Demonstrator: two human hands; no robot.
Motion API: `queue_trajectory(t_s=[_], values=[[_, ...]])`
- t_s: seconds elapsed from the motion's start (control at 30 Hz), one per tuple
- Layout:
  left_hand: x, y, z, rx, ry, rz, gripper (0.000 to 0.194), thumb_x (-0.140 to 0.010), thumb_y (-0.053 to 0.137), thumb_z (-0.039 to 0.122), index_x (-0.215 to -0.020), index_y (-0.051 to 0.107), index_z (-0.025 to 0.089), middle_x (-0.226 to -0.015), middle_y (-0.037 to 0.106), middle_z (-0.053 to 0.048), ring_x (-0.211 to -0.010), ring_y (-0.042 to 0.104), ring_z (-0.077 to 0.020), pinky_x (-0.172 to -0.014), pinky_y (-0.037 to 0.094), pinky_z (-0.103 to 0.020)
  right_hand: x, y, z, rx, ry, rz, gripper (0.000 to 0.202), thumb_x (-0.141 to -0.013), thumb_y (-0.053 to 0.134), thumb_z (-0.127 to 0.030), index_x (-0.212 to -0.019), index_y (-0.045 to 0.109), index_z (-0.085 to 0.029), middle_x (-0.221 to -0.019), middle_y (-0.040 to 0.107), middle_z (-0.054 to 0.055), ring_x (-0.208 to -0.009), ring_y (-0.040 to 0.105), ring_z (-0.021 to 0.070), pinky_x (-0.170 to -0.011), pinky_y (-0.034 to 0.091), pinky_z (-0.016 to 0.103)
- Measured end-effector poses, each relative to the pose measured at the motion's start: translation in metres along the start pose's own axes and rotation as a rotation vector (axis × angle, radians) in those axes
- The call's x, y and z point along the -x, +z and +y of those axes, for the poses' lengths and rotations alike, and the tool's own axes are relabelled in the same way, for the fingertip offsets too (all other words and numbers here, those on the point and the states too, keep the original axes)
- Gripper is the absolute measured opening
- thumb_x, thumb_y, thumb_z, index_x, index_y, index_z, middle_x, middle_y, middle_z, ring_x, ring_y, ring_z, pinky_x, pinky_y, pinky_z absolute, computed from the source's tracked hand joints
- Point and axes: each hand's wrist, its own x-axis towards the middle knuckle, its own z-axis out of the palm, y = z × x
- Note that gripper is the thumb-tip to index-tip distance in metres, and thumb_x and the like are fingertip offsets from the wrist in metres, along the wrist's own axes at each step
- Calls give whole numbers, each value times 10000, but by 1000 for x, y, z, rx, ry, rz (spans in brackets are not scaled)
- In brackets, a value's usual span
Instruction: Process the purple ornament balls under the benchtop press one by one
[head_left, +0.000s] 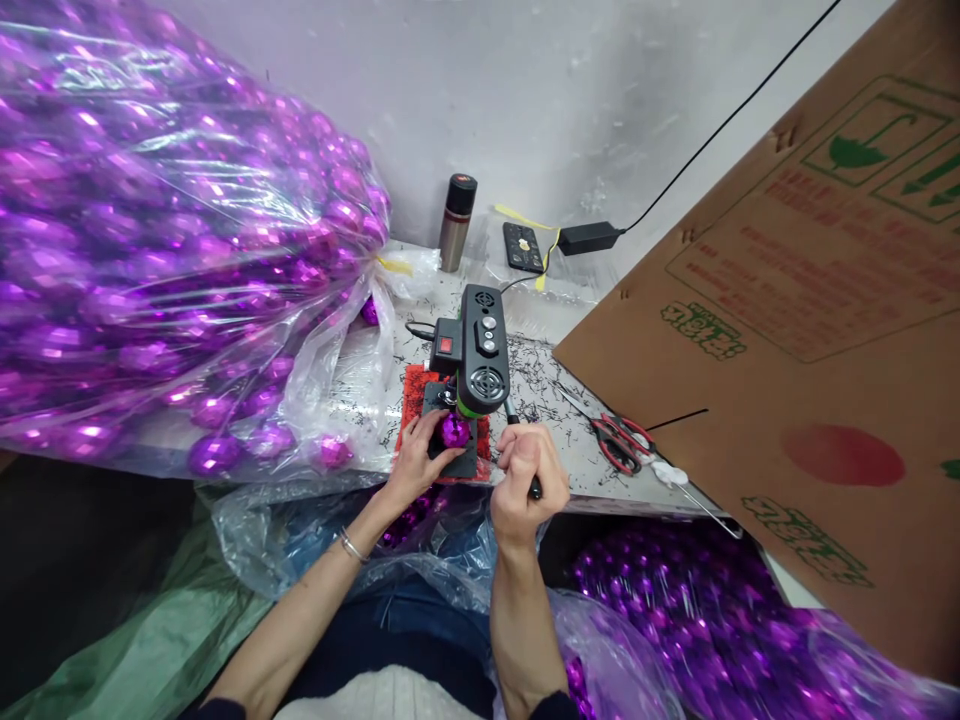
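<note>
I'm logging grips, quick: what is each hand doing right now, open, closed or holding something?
Left hand: holding a faceted purple ball at the black machine.
Right hand: closed around the lever handle.

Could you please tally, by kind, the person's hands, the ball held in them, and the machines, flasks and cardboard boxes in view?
Hands: 2, left hand and right hand
Held balls: 1 purple ball
Machines: 1 black machine
Flasks: 1 flask
Cardboard boxes: 1 cardboard box
Total: 6

Machine [484, 350] on table [570, 440], bag of balls [187, 240] left, carton [750, 400] right, bottle [456, 225] behind.
</note>
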Motion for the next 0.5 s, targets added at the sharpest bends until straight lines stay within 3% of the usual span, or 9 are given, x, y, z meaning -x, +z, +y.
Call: queue_trajectory(t_s=[0.27,0.5], values=[[1,5,-8,9,33,25,580,-882,816,418,-1393,604,246,-1363,719,-120,-1315,668,-326,-1129,535,-511,32,4,20,32,-60,24,317,-1034,425,-127,-744,503,-229,-677,540,-29,-650,575,121,-611,439,279],[1,4,-7,40,17,20,585,-886,813,446,-1382,588,232,-1344,720,-128,-1292,679,-324,-1118,541,-517,60,12,45,65,-142,72,354,-1062,338,-182,-743,478,-237,-698,560,-32,-623,562,120,-730,515,335]])
